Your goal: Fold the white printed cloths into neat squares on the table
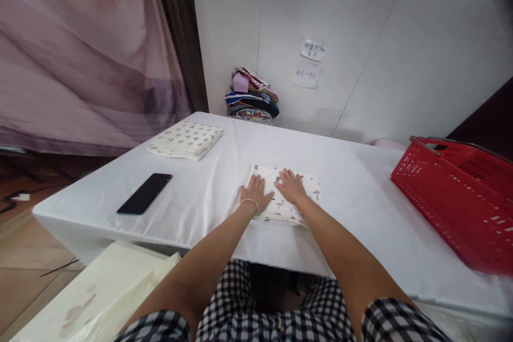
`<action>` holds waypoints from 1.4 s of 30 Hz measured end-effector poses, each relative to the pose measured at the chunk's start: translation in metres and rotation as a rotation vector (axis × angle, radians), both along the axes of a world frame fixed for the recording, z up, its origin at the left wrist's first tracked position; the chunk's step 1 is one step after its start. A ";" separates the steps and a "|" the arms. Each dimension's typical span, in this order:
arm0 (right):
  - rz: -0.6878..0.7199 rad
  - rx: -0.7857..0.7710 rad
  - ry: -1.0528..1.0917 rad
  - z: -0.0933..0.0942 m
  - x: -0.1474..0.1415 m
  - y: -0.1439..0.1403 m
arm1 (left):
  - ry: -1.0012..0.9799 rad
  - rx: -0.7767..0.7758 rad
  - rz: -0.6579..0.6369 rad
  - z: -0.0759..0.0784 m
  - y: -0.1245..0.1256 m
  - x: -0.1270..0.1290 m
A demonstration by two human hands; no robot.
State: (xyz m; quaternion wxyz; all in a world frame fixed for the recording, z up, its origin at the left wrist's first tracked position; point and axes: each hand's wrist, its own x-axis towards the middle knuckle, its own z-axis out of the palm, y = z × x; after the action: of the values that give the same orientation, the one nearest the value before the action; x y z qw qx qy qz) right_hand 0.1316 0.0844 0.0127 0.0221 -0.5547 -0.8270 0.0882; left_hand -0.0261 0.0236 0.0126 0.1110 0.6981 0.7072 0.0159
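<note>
The folded printed cloth (285,195) lies near the front edge of the counter (352,181), a flat rectangle of soft cream fabric with small scattered motifs. I have both hands flat on it: the left hand (256,192), bracelet at the wrist, covers its left end, and the right hand (292,187) presses the middle, fingers spread and gripping nothing. I judge this as the smoothing step on a finished fold; the next move calls for a light, even press so the layers stay aligned. Further out, a second folded dotted cloth (185,140) sits at the far left, a glossy black phone (145,193) nearer, a perforated red plastic basket (460,197) at the right, and a pile of mixed fabrics (251,95) against the wall.
</note>
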 end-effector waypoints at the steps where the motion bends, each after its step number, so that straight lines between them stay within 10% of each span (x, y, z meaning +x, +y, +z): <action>1: -0.005 -0.004 -0.003 0.001 -0.001 -0.001 | -0.005 0.001 -0.002 0.000 0.000 0.000; 19: -0.457 0.093 0.526 -0.038 0.112 -0.103 | -0.126 0.010 -0.001 0.007 -0.001 -0.002; 26: -0.652 -0.200 1.004 -0.020 0.114 -0.098 | -0.415 0.074 0.401 0.014 -0.004 -0.037; 31: -0.625 -0.197 1.070 -0.004 0.143 -0.061 | -0.469 -0.021 0.378 0.013 -0.018 -0.029; 35: -0.573 0.115 0.566 0.013 0.158 -0.024 | -0.508 -0.012 0.306 0.008 -0.028 0.005; 42: 0.038 0.287 0.268 0.016 0.063 -0.053 | -0.504 0.071 0.307 0.002 -0.038 0.020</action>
State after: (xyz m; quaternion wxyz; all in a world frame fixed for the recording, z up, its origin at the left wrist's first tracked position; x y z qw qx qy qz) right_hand 0.1945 0.0314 0.0285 0.2092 -0.5134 -0.8312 0.0428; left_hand -0.0063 -0.0139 0.0146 0.2547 0.5604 0.7538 0.2300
